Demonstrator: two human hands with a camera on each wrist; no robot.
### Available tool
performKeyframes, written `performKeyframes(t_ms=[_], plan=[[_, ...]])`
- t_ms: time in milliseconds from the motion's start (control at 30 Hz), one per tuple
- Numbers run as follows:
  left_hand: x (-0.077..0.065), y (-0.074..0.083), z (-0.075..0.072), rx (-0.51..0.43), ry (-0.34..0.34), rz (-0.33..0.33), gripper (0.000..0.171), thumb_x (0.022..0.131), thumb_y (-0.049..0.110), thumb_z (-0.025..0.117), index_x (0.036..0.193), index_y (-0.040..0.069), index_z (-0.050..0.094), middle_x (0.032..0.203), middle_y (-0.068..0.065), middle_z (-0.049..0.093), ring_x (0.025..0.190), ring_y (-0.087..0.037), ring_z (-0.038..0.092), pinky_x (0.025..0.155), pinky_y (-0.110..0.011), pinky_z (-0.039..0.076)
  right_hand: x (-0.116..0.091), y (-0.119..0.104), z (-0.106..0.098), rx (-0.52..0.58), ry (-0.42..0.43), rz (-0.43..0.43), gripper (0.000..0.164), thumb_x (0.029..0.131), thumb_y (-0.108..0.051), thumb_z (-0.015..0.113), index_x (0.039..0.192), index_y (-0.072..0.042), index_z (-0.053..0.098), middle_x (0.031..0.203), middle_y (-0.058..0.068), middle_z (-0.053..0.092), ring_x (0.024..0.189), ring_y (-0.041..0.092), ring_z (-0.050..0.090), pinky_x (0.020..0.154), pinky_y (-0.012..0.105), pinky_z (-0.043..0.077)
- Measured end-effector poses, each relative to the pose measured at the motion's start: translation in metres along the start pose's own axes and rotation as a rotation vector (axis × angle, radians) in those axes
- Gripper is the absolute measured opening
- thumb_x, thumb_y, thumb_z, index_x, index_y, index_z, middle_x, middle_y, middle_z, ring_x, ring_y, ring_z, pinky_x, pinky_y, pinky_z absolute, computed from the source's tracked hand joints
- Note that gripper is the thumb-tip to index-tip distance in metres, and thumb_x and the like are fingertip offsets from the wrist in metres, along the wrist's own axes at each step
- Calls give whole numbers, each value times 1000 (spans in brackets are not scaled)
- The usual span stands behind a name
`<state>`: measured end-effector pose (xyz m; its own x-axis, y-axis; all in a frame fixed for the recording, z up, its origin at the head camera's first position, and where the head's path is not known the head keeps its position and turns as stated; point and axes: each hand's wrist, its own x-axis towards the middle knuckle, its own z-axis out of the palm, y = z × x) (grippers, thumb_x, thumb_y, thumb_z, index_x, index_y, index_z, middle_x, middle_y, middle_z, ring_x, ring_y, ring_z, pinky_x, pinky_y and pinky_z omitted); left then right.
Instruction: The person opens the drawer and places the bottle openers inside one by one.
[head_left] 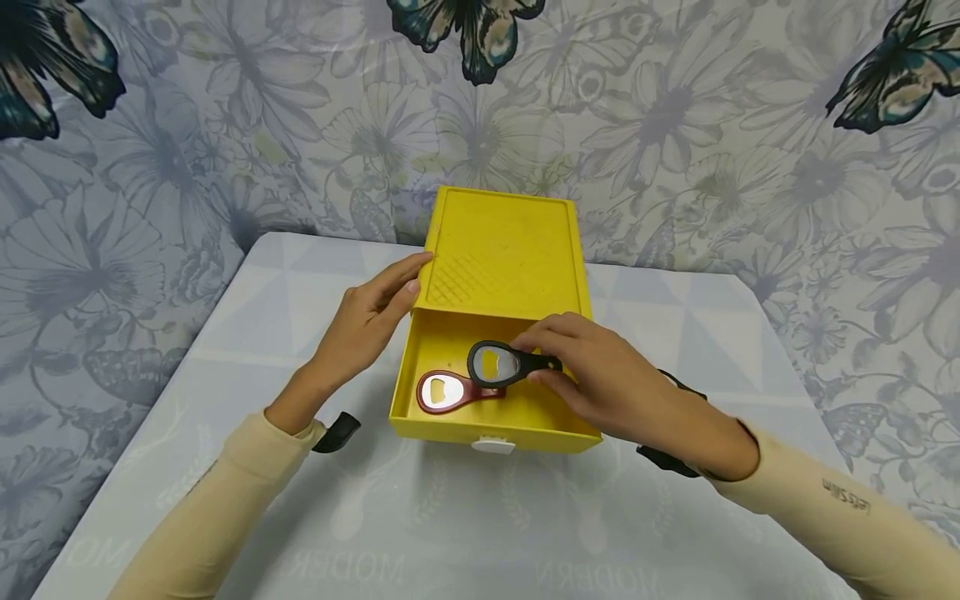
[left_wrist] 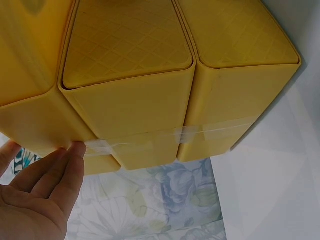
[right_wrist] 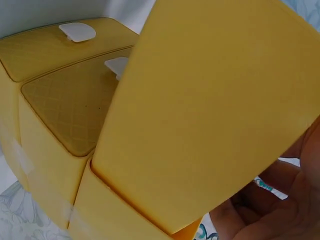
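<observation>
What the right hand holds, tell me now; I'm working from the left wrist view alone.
Observer: The right hand pinches a black bottle opener over the open top drawer.
Operator: Report what lies inside that drawer.
Observer: A red bottle opener lies in it.
Operator: Now check the two closed drawers for handles.
Observer: Each has a white tab on its front.

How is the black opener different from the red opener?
The rim is black on the black opener, dark red on the red opener. The right hand pinches the black opener; the red opener lies in the drawer. In the head view, the black opener partly covers the red opener's handle. Both have a silvery plate with a cut-out.
</observation>
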<state>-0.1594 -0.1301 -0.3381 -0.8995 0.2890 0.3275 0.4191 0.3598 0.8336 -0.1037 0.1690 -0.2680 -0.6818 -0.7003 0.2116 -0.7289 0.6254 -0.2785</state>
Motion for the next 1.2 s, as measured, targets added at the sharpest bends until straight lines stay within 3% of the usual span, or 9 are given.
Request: performKeyframes(t_ms=[233,700,900,1200], plan=[[0,-1,1,-1,2,6,44,108,35,45,151,36,43,151,2,51,131,-21,57,105,-46,50,-1,0,6,-50,22,56,31,88,-12,78,117,-9,70,116,5,67,109,21,62,91,39,57],[0,-2,1,-1,3,9,43,108,34,46,151,36,44,151,2,51,131,-21,58,105,-46,50,0,-1,13,-123,88,67,29,84,-8,81,111,-7,73,108,5,69,102,22,64,85,38,58],[0,-1,1,-3,5,9,43,108,35,46,151,36,44,151,3,51,130,-20,58,104,-46,51,-3,-3,6,-63,123,54,27,81,-8,83,107,-8,76,105,3,73,100,21,67,85,39,59],[0,1,0,-6,7,10,44,108,35,46,151,35,44,151,3,51,130,-20,58,103,-46,52,-13,-9,-7,70,150,-8,22,86,-11,80,107,-14,75,98,-4,74,85,10,65,71,29,55]])
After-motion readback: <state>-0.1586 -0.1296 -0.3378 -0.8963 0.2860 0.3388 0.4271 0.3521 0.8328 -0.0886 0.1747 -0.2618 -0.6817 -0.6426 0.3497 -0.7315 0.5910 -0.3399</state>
